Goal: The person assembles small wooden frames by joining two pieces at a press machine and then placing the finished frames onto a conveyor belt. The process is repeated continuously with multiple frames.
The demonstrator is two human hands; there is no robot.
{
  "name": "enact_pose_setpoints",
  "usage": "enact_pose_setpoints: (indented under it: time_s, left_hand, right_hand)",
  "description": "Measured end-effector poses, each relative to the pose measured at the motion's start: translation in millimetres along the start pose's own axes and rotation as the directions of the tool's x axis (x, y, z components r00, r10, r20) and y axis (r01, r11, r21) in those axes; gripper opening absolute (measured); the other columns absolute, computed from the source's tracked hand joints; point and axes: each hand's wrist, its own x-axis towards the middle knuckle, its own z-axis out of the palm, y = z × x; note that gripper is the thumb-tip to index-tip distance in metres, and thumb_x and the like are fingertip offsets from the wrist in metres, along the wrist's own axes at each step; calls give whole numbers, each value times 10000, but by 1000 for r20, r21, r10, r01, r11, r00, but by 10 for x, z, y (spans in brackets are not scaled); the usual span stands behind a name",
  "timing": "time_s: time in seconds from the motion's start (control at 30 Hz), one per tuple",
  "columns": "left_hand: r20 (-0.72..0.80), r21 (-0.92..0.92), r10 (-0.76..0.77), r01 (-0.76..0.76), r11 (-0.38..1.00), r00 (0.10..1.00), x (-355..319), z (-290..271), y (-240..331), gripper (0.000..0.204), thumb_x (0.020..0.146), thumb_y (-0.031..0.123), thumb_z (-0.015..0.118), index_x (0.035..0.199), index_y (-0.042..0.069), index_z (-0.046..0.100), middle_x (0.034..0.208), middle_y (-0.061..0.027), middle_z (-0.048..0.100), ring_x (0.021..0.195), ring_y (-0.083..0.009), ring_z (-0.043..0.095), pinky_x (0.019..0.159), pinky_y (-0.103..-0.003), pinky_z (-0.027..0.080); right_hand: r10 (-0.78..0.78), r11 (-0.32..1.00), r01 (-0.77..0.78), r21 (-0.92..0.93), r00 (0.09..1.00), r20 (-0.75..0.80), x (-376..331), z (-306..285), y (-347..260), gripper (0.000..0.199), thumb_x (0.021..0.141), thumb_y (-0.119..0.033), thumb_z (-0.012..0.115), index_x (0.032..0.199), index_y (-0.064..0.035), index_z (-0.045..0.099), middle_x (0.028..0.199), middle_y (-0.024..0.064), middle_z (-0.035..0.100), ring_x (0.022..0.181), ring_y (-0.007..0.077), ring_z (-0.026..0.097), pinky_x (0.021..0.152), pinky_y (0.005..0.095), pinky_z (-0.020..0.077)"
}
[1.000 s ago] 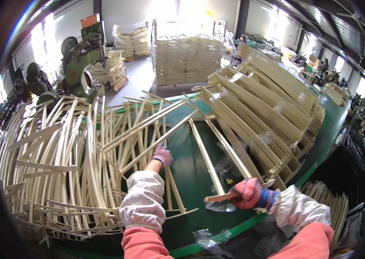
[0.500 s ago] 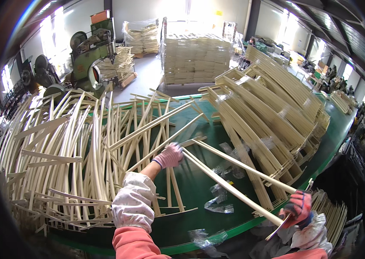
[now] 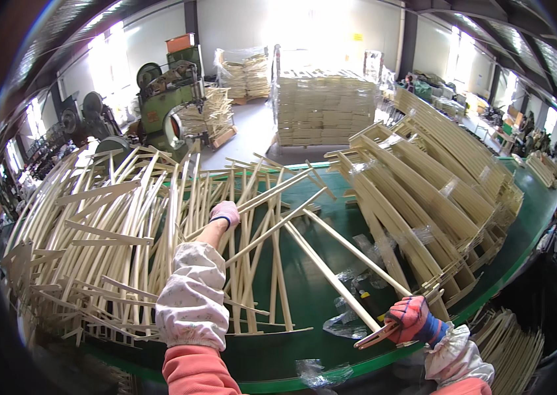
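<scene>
Two gloved hands work the green table (image 3: 305,289). Nearest, the right hand (image 3: 410,318) has its grip closed around the near ends of two long pale wooden slats (image 3: 337,263), plus a small tool. They should be kept level and drawn clear of the plastic scraps (image 3: 347,316). Farther out, the left hand (image 3: 224,214) rests on the loose slat pile (image 3: 113,250); whether its grip is closed cannot be told. Bundled slats (image 3: 423,191) lie beyond.

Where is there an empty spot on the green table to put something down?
Bare green shows along the near table edge, below the loose sticks, and in a strip by the two long slats. The left side is crowded with sticks; wrapped bundles fill the right.
</scene>
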Motion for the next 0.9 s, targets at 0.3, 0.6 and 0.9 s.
enact_pose_setpoints:
  time_s: [0.3, 0.6, 0.9]
  left_hand:
    - [170, -716, -236, 284, 638, 957, -26, 99, -840, 311, 671, 196, 703, 845, -55, 645, 723, -158, 643, 697, -239, 659, 600, -367, 532]
    - [-269, 539, 141, 27, 842, 953, -326, 622, -777, 692, 821, 163, 523, 1443, 113, 225, 1513, -109, 190, 1380, -364, 189, 1122, -489, 131]
    - [257, 469, -138, 1, 883, 956, -1129, 244, -436, 556, 834, 300, 558, 1317, 44, 460, 1437, -154, 348, 1380, -310, 216, 1106, -516, 144]
  right_hand:
    - [21, 998, -18, 58, 999, -42, -23, 252, 353, 165, 595, -187, 689, 627, -132, 537, 548, 38, 539, 511, 249, 573, 475, 338, 444]
    - [43, 998, -43, 48, 999, -10, -175, 202, 478, 152, 572, -164, 670, 618, -122, 532, 558, 50, 561, 539, 256, 590, 495, 341, 463]
    - [-23, 1000, 24, 15, 998, -50, -142, 164, 545, 143, 549, -159, 658, 611, -129, 532, 534, 44, 535, 511, 252, 574, 472, 327, 453]
